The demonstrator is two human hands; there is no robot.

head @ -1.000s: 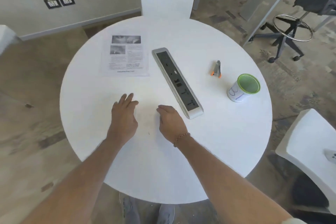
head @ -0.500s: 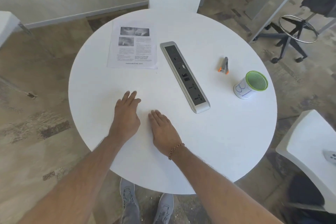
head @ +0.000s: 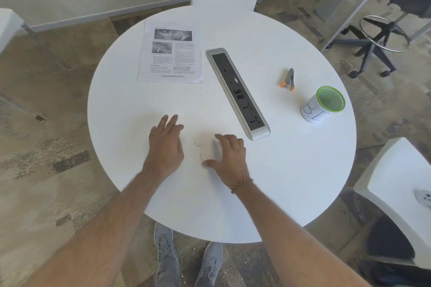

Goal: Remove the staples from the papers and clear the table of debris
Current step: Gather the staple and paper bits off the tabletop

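Right hand [head: 229, 156] now apart from left hand [head: 166, 144], both hands released, palms down on table [head: 291, 182], faint debris [head: 199, 147] between.

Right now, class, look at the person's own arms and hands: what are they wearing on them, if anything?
Both forearms are bare, with no sleeves or gloves in view. The left hand has no ring, watch or band that shows. The right hand is bare too, but its wrist carries a thin beaded bracelet of reddish-brown beads.
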